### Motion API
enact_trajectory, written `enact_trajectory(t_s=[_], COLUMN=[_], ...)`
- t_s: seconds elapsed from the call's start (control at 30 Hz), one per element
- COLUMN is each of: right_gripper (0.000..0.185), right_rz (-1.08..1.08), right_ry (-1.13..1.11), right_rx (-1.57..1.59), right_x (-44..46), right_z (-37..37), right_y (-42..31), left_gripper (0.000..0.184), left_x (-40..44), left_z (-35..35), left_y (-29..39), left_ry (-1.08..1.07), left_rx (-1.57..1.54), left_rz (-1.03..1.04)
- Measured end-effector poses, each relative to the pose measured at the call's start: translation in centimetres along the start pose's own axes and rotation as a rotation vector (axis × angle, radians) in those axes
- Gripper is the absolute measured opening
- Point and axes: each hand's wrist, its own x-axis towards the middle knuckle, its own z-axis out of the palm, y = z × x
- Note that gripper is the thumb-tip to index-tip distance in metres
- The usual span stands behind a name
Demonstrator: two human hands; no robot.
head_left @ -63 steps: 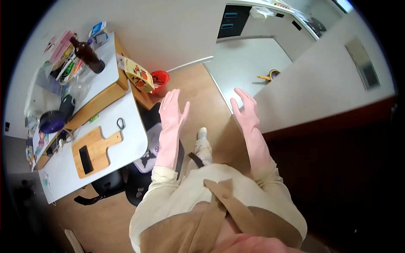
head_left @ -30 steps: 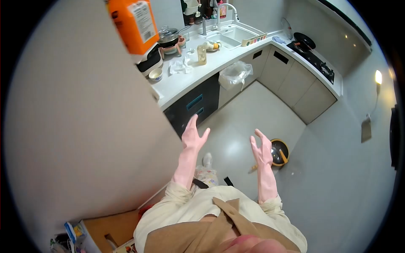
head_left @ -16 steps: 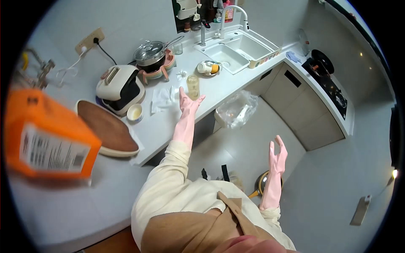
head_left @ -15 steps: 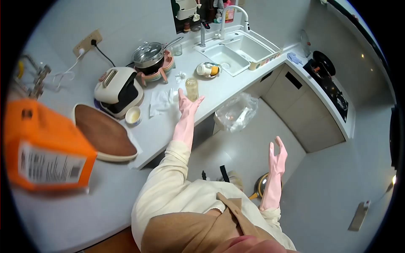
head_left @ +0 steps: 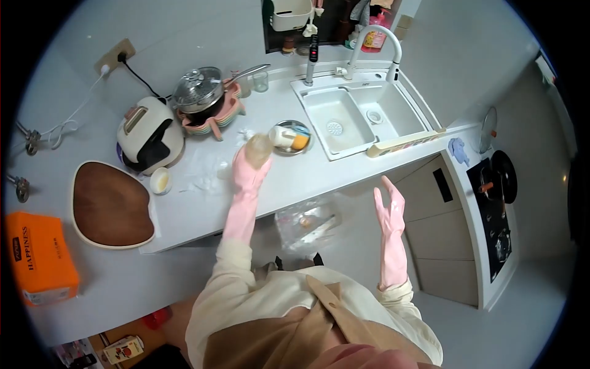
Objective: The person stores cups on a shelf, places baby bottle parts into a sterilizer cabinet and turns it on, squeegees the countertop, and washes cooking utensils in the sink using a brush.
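Pink gloves cover both hands. My left hand (head_left: 247, 174) is wrapped round a cloudy glass jar (head_left: 258, 149) above the white counter, near its front edge. Just right of the jar is a metal bowl (head_left: 303, 149) with a white cup and an orange and white item in it. My right hand (head_left: 389, 206) is raised in front of the counter, thumb and fingers apart, holding nothing. A double sink (head_left: 335, 126) lies beyond and between the hands. Left of the jar are crumpled clear plastic (head_left: 206, 178) and a small bowl (head_left: 161, 181).
On the left stand a white and black appliance (head_left: 150, 135), a brown tray (head_left: 110, 206) and an orange box (head_left: 43, 255). A lidded pan (head_left: 200, 92) rests on pink racks. Below the counter hangs a clear bag (head_left: 304, 224). A stove (head_left: 495, 215) is at the right.
The view has moved from a room with a desk into the kitchen, up to the counter. My left hand has reached forward and closed round the jar. My right hand stays raised and open.
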Motion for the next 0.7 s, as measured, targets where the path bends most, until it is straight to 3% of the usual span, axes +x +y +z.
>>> enact_trajectory(t_s=[0.07,0.13,0.17,0.23,0.27,0.33,0.4,0.47,0.53,0.6,0.7], right_gripper=[0.043,0.043,0.044,0.042,0.042,0.041,0.039,0.039,0.039,0.039,0.039], right_rz=[0.042,0.031,-0.017,0.010,0.024,0.088,0.140,0.194,0.246,0.285,0.336], right_ry=[0.001,0.016,0.023,0.054,0.069,0.102,0.132,0.139,0.143,0.138,0.120], right_rx=[0.098,0.149,-0.027,-0.121,-0.168,-0.147,-0.130,-0.132,-0.147,-0.200,-0.190], right_x=[2.1,4.4,4.6,4.0,3.7,2.6,1.6,0.8,-0.1,-0.2,0.1], right_z=[-1.3,-2.5,-3.5,-4.9,-5.6,-6.3,-7.0,-8.0,-9.2,-9.9,-9.9], right_y=[0.6,3.7,4.4,5.5,6.1,8.6,10.9,12.2,13.1,13.7,13.0], left_gripper=[0.045,0.037,0.032,0.023,0.021,0.015,0.013,0.016,0.005,0.008,0.012], left_x=[4.6,10.2,12.9,16.2,16.6,16.8,16.6,15.8,15.0,15.0,13.1], left_z=[4.3,10.3,14.1,22.2,25.2,27.3,30.7,36.2,33.8,35.0,36.4], left_y=[7.6,10.2,10.2,9.7,9.6,10.2,8.5,2.7,5.0,2.4,1.7], left_ry=[-0.058,-0.154,-0.259,-0.349,-0.309,-0.249,-0.323,-0.530,-0.438,-0.485,-0.450], left_rx=[0.433,0.679,0.642,1.019,1.434,1.748,1.791,1.552,1.397,0.900,1.297], left_rz=[0.102,0.452,0.518,0.872,1.159,1.651,1.658,1.175,1.517,1.233,0.990])
